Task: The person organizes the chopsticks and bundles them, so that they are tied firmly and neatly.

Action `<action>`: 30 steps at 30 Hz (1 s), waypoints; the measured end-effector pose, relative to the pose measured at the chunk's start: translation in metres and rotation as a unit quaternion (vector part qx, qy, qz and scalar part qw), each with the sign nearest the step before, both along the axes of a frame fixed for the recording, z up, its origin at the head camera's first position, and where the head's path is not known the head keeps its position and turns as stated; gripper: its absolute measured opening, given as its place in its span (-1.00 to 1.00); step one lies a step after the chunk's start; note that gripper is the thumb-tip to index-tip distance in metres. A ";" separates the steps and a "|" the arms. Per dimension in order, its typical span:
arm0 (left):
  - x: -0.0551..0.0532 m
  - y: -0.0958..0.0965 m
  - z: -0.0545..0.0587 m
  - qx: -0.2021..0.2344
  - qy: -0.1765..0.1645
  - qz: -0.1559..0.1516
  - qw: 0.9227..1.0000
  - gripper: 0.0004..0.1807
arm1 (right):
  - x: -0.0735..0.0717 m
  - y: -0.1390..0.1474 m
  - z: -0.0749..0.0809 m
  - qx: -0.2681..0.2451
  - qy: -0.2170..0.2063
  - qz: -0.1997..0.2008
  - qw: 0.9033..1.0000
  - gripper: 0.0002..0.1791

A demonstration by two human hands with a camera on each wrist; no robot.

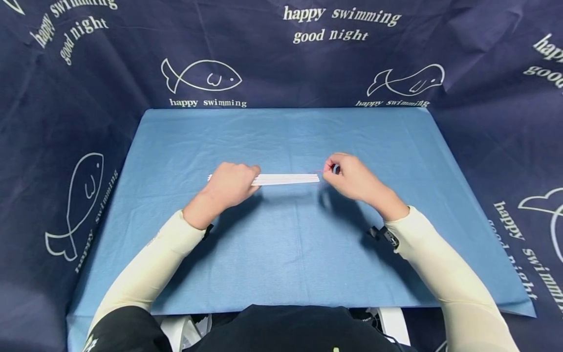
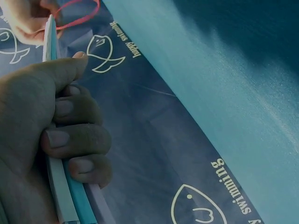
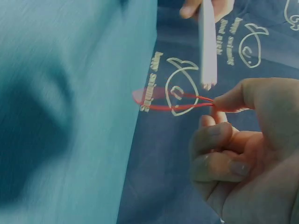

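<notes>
My left hand (image 1: 230, 186) grips a bundle of long, thin, straw-like white sticks (image 1: 288, 179), held level above the table with most of its length jutting to the right. In the left wrist view, the fingers curl round the bundle (image 2: 65, 186), whose sticks look white, blue and lilac there. To the right of its free end, my right hand (image 1: 349, 176) pinches a red rubber band (image 3: 161, 109) between thumb and forefinger, its other fingers curled. The band hangs as a long loop beside the end of the bundle, not round it.
A blue cloth (image 1: 299, 254) covers the table. Dark blue fabric (image 1: 308, 63) with white fish and lettering hangs behind and at both sides. Small dark wrist cameras (image 1: 389, 238) sit under the cream sleeves (image 1: 440, 259). White chair parts (image 1: 393, 325) show at the front edge.
</notes>
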State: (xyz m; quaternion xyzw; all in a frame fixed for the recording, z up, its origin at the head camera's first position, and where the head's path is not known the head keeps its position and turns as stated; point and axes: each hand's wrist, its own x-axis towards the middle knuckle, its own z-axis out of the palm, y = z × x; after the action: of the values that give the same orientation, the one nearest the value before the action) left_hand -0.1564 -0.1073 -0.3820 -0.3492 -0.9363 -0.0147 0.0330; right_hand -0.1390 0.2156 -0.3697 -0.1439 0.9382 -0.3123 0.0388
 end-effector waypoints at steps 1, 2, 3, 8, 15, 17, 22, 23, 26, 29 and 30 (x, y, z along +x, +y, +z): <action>0.000 0.000 0.000 0.001 0.001 -0.001 1.000 -0.81 | 0.001 -0.002 0.002 -0.011 -0.004 -0.001 1.000 -0.91; 0.000 0.000 0.000 0.003 0.003 -0.001 1.000 -0.80 | 0.002 -0.003 0.004 -0.023 -0.010 -0.001 1.000 -0.91; 0.000 0.000 0.001 0.004 0.004 -0.002 1.000 -0.80 | 0.003 -0.005 0.005 -0.036 -0.017 0.000 0.999 -0.89; 0.001 0.001 0.001 0.005 0.004 0.000 1.000 -0.79 | 0.008 -0.010 0.008 -0.101 -0.062 -0.003 0.993 -0.88; 0.000 -0.001 0.003 0.006 -0.008 0.011 1.000 -0.77 | 0.013 -0.012 0.003 -0.195 -0.156 -0.016 0.968 -0.90; -0.001 -0.003 0.005 0.008 -0.009 0.022 1.000 -0.75 | 0.014 -0.012 0.001 -0.213 -0.185 -0.026 0.959 -0.89; -0.003 -0.004 0.012 0.012 -0.014 0.049 0.999 -0.72 | 0.019 -0.014 -0.007 -0.248 -0.222 -0.030 0.943 -0.88; -0.003 -0.004 0.013 0.013 -0.015 0.053 0.998 -0.72 | 0.021 -0.015 -0.008 -0.251 -0.216 -0.027 0.943 -0.88; -0.003 -0.003 0.015 0.017 -0.020 0.064 0.998 -0.72 | 0.026 -0.016 -0.014 -0.250 -0.168 -0.021 0.953 -0.83; -0.004 -0.003 0.016 0.024 -0.027 0.072 0.997 -0.74 | 0.032 -0.018 -0.018 -0.240 -0.106 -0.013 0.965 -0.82; -0.004 -0.003 0.016 0.025 -0.030 0.074 0.996 -0.74 | 0.033 -0.019 -0.018 -0.239 -0.089 -0.010 0.967 -0.84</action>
State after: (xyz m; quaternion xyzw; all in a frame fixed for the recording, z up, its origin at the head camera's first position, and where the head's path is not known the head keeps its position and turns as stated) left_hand -0.1601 -0.1104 -0.3660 -0.2771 -0.9596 -0.0463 0.0148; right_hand -0.1057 0.1963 -0.3881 -0.1109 0.8302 -0.5398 0.0836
